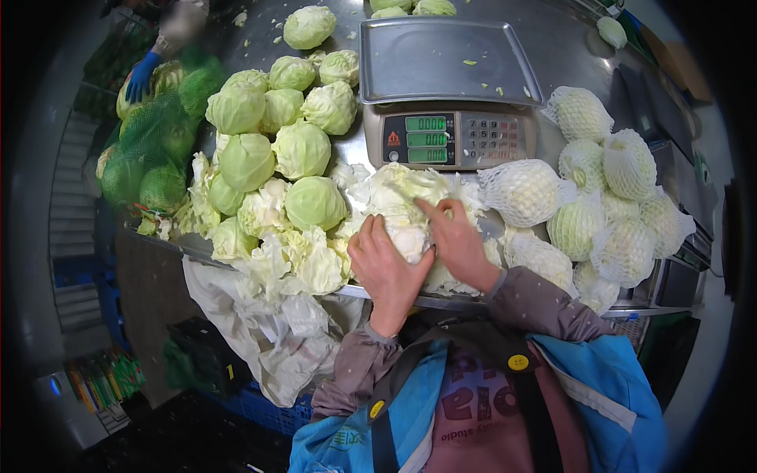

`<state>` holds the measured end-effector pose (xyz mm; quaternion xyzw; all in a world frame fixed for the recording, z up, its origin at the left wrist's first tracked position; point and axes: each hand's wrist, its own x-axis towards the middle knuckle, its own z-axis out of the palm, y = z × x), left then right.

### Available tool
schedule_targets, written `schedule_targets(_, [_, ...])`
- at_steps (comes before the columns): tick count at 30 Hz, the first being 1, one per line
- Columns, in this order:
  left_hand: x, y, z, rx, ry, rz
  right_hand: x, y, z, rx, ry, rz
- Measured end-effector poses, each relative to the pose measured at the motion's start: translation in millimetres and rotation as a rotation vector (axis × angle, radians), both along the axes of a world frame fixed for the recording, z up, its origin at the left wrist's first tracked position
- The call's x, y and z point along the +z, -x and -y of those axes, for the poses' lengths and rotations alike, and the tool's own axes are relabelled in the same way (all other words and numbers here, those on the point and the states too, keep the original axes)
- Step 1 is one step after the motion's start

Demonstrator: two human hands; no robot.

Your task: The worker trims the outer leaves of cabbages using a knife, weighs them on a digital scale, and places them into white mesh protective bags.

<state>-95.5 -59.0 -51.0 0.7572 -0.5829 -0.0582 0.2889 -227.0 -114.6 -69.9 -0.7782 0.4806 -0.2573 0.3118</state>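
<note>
A pale, partly peeled cabbage (407, 233) lies at the front edge of the steel table, among loose leaves and just before a scale. My left hand (384, 263) grips its near left side, thumb towards the right. From the right, my right hand (460, 242) holds it too, with the index finger stretched over a ruffled outer leaf (408, 184). Both palms face down, and the cabbage's underside is hidden. Trimmed leaves (310, 260) are heaped left of my left hand. Nearest my right hand is a cabbage in a white foam net (523, 192).
Several bare cabbages (245, 162) are piled at the left, beside a green mesh sack of cabbages (157, 148) touched by another person's blue-gloved hand (142, 77). The digital scale (452, 139) has a steel pan (446, 59). Foam-netted cabbages (624, 251) crowd the right. A white sack (266, 331) hangs below the edge.
</note>
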Motion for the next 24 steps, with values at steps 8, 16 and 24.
schedule_targets(8, [-2.9, -13.9, -40.0, -0.029, 0.025, -0.084, -5.4, 4.6, 9.4, -0.034, -0.286, 0.189])
schedule_targets(16, [36.9, -22.3, -26.9, -0.223, -0.350, 0.197, 7.5, 0.2, -0.6, -0.009, -0.292, 0.221])
schedule_targets(24, [17.0, -72.5, -12.4, -0.300, -0.269, -0.217, -45.9, 30.1, 27.4, -0.218, -0.190, 0.256])
